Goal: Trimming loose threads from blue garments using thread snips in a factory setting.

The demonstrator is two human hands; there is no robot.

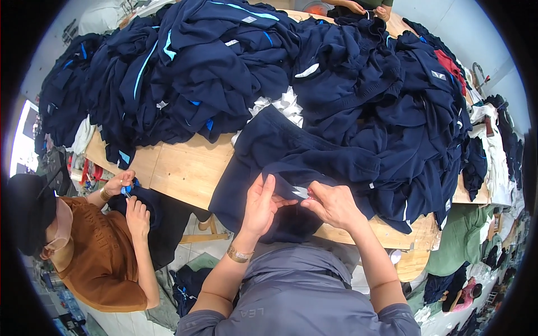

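A dark navy garment (232,185) with a broad stitched band hangs over the near edge of the table in front of me. My left hand (260,207) is closed on a fold of it, thumb up, with a gold-coloured bracelet at the wrist. Just to the right, my right hand (333,204) grips small thread snips (301,192). Their silver blades point left, against the cloth and close to my left fingertips. The snips' handle is mostly hidden in my palm.
Heaped navy garments (218,78) cover much of the wooden table (188,171), with white scraps (288,106) among them. At the left, a person in a brown shirt (103,252) handles blue-trimmed cloth. Another person's hands (381,12) work at the far side. Green cloth (462,238) hangs at right.
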